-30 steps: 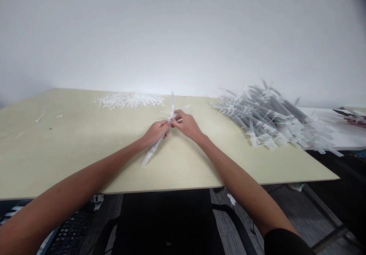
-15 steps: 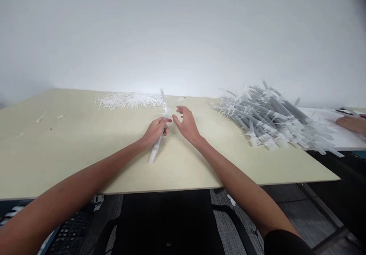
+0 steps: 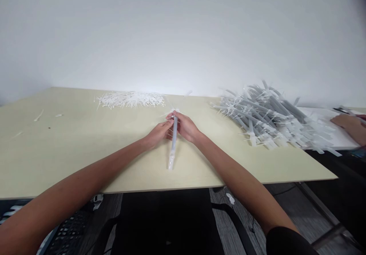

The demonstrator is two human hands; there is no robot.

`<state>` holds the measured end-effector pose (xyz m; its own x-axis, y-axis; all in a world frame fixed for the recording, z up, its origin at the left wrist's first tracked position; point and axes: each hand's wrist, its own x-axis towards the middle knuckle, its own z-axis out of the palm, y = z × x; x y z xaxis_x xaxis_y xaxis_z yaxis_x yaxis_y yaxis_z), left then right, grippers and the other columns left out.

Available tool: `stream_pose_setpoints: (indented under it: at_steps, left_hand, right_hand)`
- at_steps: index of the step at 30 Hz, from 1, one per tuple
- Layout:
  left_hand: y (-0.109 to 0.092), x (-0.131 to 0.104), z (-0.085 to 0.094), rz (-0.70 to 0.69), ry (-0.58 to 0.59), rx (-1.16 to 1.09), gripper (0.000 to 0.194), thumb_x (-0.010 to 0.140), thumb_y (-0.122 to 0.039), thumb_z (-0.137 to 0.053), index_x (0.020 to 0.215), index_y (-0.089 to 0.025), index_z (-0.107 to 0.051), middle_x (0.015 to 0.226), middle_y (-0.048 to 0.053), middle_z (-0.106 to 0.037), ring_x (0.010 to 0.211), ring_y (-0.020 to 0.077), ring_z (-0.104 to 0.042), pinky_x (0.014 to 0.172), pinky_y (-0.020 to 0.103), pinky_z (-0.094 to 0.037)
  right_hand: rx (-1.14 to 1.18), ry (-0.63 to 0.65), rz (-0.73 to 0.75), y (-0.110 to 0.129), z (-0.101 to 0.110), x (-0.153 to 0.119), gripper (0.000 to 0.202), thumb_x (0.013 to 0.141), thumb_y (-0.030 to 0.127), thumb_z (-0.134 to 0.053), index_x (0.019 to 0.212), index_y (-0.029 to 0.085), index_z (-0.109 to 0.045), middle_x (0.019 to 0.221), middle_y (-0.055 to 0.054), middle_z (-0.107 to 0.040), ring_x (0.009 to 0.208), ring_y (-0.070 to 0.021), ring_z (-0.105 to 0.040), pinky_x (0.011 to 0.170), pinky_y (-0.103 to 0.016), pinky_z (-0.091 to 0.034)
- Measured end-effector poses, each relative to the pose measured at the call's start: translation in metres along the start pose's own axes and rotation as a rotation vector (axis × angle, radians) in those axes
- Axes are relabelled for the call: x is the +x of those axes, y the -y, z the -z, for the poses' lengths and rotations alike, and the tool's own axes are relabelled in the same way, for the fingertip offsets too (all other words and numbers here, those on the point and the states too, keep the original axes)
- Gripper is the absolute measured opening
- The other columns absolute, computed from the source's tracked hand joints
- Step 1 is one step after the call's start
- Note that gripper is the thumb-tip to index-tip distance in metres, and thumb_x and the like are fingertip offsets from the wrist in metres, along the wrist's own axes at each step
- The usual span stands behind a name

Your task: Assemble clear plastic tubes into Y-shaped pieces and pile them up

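A grey tube [image 3: 174, 137] with clear plastic at its ends stands out between my hands, its lower end pointing toward the table's front edge. My left hand [image 3: 161, 132] is closed on the tube from the left, near its upper part. On the other side my right hand [image 3: 185, 126] pinches the tube's far end, where thin white ties stick out. Beyond my left hand lies a spread of white cable ties [image 3: 131, 99]. A large heap of similar grey tubes [image 3: 268, 112] with ties and clear ends rests to the right.
The pale yellow table [image 3: 85, 148] meets a white wall behind. A few loose white strips [image 3: 39, 115] lie at the left. At the far right, another person's hand [image 3: 350, 125] is over a white surface. A black chair [image 3: 167, 220] stands below the front edge.
My right hand has moved left and closed on the tube's far end. The tube has shifted right and turned more upright in view. The other person's hand at the right has moved slightly left.
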<state>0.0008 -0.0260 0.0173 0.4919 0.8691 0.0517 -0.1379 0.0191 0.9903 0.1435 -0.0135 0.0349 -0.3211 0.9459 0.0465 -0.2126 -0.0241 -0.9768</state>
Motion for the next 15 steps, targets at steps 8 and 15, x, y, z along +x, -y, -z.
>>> stream_pose_setpoints:
  at_steps: [8,15]
  left_hand:
    - [-0.01,0.004,0.017,-0.007,-0.006,-0.104,0.039,0.08,-0.053,-0.055,0.073,-0.015,-0.056,0.066,0.001,-0.05,0.059,0.0114,-0.051,0.062,0.028,-0.046]
    - [-0.016,0.001,0.013,0.044,0.024,-0.213,0.039,0.081,-0.048,-0.054,0.057,-0.017,-0.047,0.054,-0.001,-0.038,0.053,0.0106,-0.044,0.058,0.027,-0.042]
  right_hand:
    - [0.116,0.042,-0.043,0.004,0.003,0.001,0.027,0.084,0.042,-0.05,0.091,0.019,-0.061,0.075,-0.001,-0.054,0.067,-0.0113,-0.054,0.069,-0.023,-0.048]
    - [0.152,0.126,-0.075,0.012,-0.003,-0.003,0.026,0.088,0.039,-0.047,0.095,0.018,-0.061,0.064,0.002,-0.051,0.053,-0.0083,-0.045,0.054,-0.02,-0.042]
